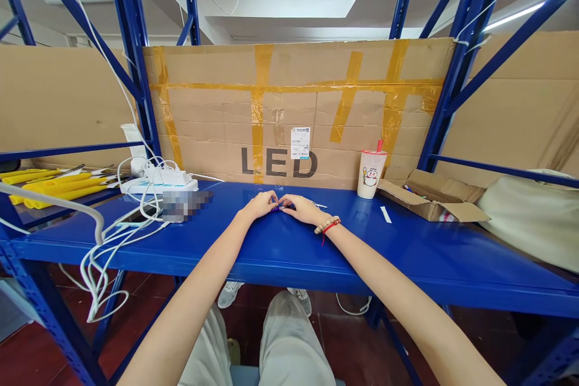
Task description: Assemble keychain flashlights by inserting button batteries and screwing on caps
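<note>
My left hand [261, 204] and my right hand [302, 208] meet above the blue shelf top [289, 247], fingertips almost together. Between them is a small, dark purple object [275, 209], too small and too covered by fingers to name. The fingers of both hands are bent and closed about it in a pinch. Just behind my right hand lies a thin, pale, pointed item [320, 205], partly hidden. A beaded bracelet [326, 225] and a red string circle my right wrist.
Tangled white cables [145, 205] and a power strip [181, 180] lie left, beside yellow-handled tools [67, 186]. Toward the right stand a paper cup [371, 174] with a straw and an open cardboard box [432, 198]. A white strip [386, 215] lies nearby. Cardboard [208, 126] closes the back.
</note>
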`<state>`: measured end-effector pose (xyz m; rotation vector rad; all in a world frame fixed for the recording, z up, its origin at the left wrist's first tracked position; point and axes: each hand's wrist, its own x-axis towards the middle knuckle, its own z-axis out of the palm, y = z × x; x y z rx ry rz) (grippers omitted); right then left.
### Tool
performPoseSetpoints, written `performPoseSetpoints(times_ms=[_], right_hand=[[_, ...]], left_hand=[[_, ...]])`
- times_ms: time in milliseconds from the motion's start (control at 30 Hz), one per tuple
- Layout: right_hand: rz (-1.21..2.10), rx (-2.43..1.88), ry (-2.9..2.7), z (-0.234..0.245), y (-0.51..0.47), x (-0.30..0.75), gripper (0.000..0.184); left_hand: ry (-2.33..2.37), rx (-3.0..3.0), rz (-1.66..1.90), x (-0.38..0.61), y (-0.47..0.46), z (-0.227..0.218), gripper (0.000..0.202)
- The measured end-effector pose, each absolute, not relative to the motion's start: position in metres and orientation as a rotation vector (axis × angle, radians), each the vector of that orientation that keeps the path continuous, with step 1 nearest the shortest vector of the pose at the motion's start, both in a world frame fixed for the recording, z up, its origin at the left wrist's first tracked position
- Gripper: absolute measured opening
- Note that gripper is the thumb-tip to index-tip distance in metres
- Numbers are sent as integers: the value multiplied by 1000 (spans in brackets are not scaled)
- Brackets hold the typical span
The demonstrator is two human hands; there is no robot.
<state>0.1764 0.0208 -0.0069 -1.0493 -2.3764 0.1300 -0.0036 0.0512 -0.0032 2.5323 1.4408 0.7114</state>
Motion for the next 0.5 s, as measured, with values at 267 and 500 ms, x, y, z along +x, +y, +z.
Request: performPoseSetpoints(times_ms=[267, 500], right_hand=[[145, -1057, -2368, -5, 19, 176, 16], [147, -1063, -2358, -5, 20, 177, 16]], left_hand=[[1427, 2527, 679, -3, 46, 0, 15], [1403, 2507, 679, -3, 50, -3, 19]])
